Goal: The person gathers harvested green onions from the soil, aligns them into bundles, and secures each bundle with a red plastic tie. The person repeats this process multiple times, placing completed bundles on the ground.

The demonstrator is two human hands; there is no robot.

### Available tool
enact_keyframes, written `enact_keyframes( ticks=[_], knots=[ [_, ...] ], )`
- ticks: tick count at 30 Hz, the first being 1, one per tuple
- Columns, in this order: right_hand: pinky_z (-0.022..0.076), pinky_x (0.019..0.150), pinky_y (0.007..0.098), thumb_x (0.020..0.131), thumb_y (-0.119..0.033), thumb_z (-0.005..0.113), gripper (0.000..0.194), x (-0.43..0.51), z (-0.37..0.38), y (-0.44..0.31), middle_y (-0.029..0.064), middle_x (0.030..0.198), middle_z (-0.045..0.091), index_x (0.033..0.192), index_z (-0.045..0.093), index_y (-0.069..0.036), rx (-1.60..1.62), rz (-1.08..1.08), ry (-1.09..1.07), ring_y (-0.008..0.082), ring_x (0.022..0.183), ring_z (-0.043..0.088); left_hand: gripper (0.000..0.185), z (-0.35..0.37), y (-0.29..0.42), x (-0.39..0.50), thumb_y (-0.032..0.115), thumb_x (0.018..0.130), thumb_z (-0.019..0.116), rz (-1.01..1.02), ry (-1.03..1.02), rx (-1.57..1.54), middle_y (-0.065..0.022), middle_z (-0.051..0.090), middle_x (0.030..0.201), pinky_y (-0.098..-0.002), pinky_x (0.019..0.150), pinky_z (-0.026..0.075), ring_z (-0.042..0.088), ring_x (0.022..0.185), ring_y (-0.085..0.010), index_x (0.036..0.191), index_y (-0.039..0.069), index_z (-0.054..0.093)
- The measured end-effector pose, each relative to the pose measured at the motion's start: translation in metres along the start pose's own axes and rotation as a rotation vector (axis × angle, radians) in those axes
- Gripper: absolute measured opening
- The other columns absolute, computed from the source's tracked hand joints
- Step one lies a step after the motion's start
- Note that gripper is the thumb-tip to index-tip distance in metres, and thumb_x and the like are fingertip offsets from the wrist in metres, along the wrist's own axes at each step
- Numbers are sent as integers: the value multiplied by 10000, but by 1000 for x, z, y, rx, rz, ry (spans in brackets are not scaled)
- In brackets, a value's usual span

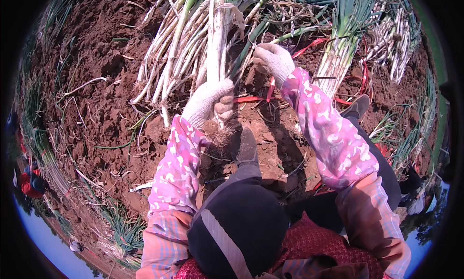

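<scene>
My left hand, in a white knit glove, is wrapped around a few thick white green-onion stalks. Their tangled brown roots stick out below the fist, and the tops run out of view at the upper edge. To the right, my gloved right hand is held apart from those stalks, its fingertips pinched on a thin withered leaf. A loose pile of green onions lies just beyond my left hand, roots toward me. One dry, papery leaf hangs from the held stalks.
Red plastic tape lies on the brown soil below my right hand. A green-onion bundle and another pile are at the right. My shoe is near the held roots. Another person is at far left.
</scene>
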State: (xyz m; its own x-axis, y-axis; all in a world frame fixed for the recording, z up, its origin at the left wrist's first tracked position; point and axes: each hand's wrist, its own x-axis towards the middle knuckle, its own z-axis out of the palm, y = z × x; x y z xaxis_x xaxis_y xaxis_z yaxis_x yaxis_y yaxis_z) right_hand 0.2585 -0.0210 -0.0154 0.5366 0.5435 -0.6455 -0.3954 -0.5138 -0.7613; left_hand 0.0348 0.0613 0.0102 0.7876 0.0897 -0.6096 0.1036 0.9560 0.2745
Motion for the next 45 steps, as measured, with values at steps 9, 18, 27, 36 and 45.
enact_keyframes(
  ticks=[9,18,27,36,45],
  knots=[
    [546,713,278,942,-266,723,561,33,113,90,114,1059,696,1347,560,86,122,34,-200,160,856,662,136,-59,55,-47,215,1064,585,239,145,-131,51,445,700,-236,433,354,360,477,-48,1039,86,550],
    [500,692,353,949,-280,667,308,-3,85,83,74,826,619,1031,613,13,313,-121,-163,175,737,590,235,-23,16,-39,240,967,687,145,387,387,-33,588,709,-290,491,474,551,537,-117,914,25,607],
    [518,903,376,994,-318,593,431,-119,21,124,191,1068,713,1266,600,16,-504,-169,-515,255,1006,694,289,-12,-83,-41,201,957,714,87,308,474,-83,707,875,-266,541,545,685,642,-160,1144,-6,640],
    [534,879,367,982,-348,650,431,-92,23,60,160,1036,728,1184,643,33,-375,-206,-185,252,972,698,646,-44,-90,-86,149,864,777,243,461,609,-88,646,981,-293,637,549,650,738,-150,1398,-20,455],
    [534,828,334,999,-250,624,305,-95,66,88,130,964,723,1142,658,17,-188,-138,-371,190,914,688,462,-112,-32,-84,272,814,763,558,1030,1425,-163,716,924,-390,794,558,694,809,-306,1187,31,639]
  ],
)
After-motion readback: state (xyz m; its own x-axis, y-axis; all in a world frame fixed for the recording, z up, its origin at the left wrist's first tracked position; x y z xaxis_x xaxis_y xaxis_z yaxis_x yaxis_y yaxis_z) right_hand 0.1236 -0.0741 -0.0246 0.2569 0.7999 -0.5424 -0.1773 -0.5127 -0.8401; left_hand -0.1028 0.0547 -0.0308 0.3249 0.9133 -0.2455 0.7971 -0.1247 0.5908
